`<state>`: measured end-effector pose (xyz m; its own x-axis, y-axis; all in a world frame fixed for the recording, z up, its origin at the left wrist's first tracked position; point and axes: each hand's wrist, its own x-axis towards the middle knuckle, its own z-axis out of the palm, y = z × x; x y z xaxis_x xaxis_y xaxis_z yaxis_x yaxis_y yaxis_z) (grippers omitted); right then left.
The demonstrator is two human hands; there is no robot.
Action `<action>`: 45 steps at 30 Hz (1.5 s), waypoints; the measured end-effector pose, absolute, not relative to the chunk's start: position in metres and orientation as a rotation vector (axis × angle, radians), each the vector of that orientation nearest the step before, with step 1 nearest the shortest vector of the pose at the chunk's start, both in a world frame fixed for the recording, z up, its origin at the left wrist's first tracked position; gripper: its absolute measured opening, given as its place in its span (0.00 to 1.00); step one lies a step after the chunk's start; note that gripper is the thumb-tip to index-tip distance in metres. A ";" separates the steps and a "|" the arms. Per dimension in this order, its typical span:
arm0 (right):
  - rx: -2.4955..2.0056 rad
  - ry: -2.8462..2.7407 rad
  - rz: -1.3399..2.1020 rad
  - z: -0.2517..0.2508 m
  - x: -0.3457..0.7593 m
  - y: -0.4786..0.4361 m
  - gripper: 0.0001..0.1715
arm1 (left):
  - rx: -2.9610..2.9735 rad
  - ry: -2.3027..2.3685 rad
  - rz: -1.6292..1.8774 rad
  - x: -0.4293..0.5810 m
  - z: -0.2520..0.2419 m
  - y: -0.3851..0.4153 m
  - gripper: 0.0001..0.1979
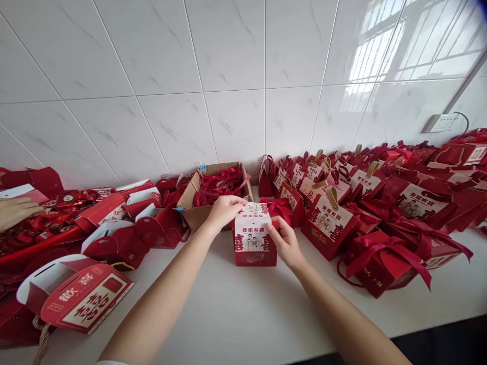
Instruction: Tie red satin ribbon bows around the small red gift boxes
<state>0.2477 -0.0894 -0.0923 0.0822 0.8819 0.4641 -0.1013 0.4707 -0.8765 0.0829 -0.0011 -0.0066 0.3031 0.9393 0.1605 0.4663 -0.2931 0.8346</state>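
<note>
Head view: left hand pinches the top flap of a red-and-white gift box, right hand grips its right side, so the box stays upright and steady on the white table. Behind it an open carton of red ribbons sits within reach. Finished ribboned boxes crowd the right; unfolded boxes lie left, where another person's hand rests on red packets.
</note>
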 end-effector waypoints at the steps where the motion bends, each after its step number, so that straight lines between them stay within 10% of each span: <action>1: -0.790 -1.280 0.862 -0.093 0.248 -0.089 0.10 | 1.896 1.236 0.847 0.080 -0.004 -0.005 0.12; 45: -0.943 -1.392 0.441 -0.095 0.237 -0.098 0.09 | 2.235 0.794 0.945 0.072 -0.031 -0.060 0.06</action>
<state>0.2368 -0.0983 -0.0948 0.1769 0.7568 0.6292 0.2566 0.5817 -0.7718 0.0716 -0.0595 -0.0308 0.5718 0.7041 0.4211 0.2928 -0.6546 0.6969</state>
